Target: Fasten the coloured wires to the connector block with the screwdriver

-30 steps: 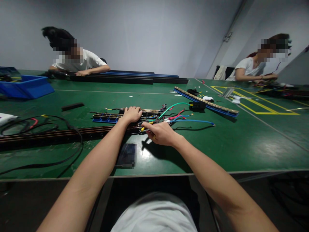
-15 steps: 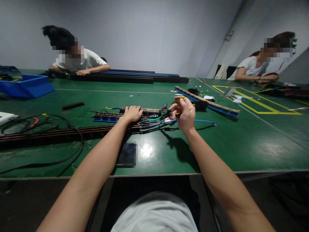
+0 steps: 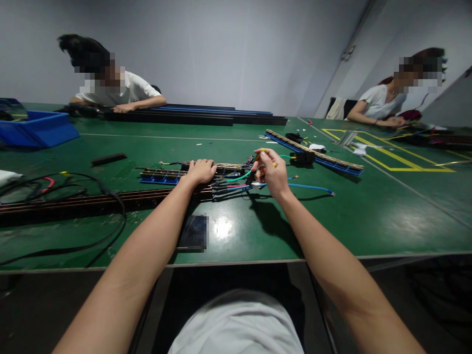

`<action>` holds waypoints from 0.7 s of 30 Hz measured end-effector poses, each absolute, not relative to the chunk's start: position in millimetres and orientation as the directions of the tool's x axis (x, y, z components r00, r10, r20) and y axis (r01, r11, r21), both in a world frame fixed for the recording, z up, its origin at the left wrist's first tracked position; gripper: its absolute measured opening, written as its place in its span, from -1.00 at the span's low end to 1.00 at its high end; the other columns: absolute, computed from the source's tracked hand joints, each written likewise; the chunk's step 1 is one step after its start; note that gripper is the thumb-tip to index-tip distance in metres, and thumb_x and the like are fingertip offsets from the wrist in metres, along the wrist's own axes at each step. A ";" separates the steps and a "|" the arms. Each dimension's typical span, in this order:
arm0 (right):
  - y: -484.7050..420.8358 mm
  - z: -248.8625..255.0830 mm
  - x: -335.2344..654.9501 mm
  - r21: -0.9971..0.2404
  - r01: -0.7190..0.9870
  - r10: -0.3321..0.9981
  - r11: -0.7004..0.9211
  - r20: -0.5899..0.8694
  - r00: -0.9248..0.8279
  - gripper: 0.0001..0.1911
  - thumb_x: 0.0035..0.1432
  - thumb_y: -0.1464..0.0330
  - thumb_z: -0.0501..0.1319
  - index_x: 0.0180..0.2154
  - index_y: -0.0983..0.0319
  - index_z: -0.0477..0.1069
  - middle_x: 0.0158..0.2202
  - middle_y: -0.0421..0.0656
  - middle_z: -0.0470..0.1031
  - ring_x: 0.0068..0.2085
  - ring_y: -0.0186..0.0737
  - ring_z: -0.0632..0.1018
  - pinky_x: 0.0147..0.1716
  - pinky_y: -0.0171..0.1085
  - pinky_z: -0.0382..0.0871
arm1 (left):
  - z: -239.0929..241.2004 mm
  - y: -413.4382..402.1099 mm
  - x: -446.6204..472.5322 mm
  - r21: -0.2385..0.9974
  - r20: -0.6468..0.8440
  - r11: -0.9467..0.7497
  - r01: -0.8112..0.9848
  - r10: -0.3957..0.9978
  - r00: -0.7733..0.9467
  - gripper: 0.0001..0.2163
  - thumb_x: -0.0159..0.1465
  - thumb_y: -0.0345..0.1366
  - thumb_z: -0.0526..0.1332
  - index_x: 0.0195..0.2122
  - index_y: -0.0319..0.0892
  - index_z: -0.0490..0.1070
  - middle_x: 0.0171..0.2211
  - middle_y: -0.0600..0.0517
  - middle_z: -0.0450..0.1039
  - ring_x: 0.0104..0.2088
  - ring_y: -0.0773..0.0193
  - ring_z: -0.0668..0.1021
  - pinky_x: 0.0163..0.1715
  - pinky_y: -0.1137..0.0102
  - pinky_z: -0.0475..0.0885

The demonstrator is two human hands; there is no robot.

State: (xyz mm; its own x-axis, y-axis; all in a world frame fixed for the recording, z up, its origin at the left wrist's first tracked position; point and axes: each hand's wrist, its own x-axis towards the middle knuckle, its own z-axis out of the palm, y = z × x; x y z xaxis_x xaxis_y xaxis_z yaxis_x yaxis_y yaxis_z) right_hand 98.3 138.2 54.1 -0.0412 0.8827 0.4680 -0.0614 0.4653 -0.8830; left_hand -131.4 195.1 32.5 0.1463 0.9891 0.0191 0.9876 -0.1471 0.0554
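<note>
My left hand (image 3: 201, 172) lies flat, fingers stretched, over a black strip with brass-coloured rails (image 3: 226, 166). Beside it is a blue-based rail strip (image 3: 158, 176). A long dark bar with copper-coloured rails (image 3: 143, 198) runs left from under my left wrist; several wires come from its right end. My right hand (image 3: 273, 172) is closed around yellow-handled pliers (image 3: 263, 150), whose jaws are mostly hidden near a green wire (image 3: 241, 177). A blue wire (image 3: 311, 187) extends past my right hand, with a white tag (image 3: 255, 185) near its fingers.
A black phone-like slab (image 3: 193, 233) lies near the table's front edge. Black cable (image 3: 120, 216) loops at left, below a blue bin (image 3: 44, 130). Another rail strip (image 3: 317, 153) lies back right. Two people sit across the green table (image 3: 368, 221), with long black bars (image 3: 184, 118) between them.
My right hand and the pliers have moved slightly left, toward the wires; more of the blue wire and a green wire behind now shows. My left hand stays on the strip.
</note>
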 end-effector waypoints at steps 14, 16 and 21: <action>101.9 42.4 71.3 -0.220 0.484 0.514 0.847 0.571 -0.640 -0.72 0.29 0.32 0.13 0.01 0.20 0.41 -0.31 -0.12 0.63 -0.42 -0.25 0.56 -0.46 -0.33 0.21 | 35.8 194.8 -129.3 0.051 0.015 -0.144 0.988 0.990 0.143 -0.54 0.47 -0.12 -0.16 0.18 -0.18 0.37 0.25 -0.22 0.36 0.24 -0.08 0.37 0.22 -0.04 0.17; 105.9 48.6 79.0 -0.405 0.439 0.592 0.802 0.641 -0.489 -0.72 0.32 0.29 0.11 0.03 0.18 0.36 -0.28 -0.13 0.62 -0.42 -0.28 0.56 -0.43 -0.33 0.31 | 35.7 195.7 -129.2 0.039 0.012 -0.144 0.989 0.990 0.144 -0.55 0.47 -0.12 -0.16 0.17 -0.17 0.37 0.24 -0.22 0.37 0.23 -0.07 0.38 0.21 -0.03 0.19; 110.0 67.2 97.0 -0.743 0.040 0.740 0.668 0.657 -0.142 -0.72 0.34 0.16 0.13 0.00 0.14 0.35 -0.38 -0.25 0.55 -0.62 -0.39 0.44 -0.65 -0.37 0.31 | 34.3 199.2 -130.7 0.027 0.007 -0.151 0.988 0.989 0.151 -0.55 0.47 -0.12 -0.17 0.16 -0.16 0.37 0.23 -0.21 0.38 0.22 -0.05 0.39 0.21 -0.02 0.20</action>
State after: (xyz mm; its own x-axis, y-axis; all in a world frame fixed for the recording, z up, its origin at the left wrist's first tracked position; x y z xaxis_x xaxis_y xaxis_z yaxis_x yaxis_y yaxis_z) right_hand 97.0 110.0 67.2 -0.1420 0.7400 0.6575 0.0399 0.6679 -0.7431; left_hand -130.7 199.2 34.3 0.1506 0.9886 0.0074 0.9882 -0.1507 0.0271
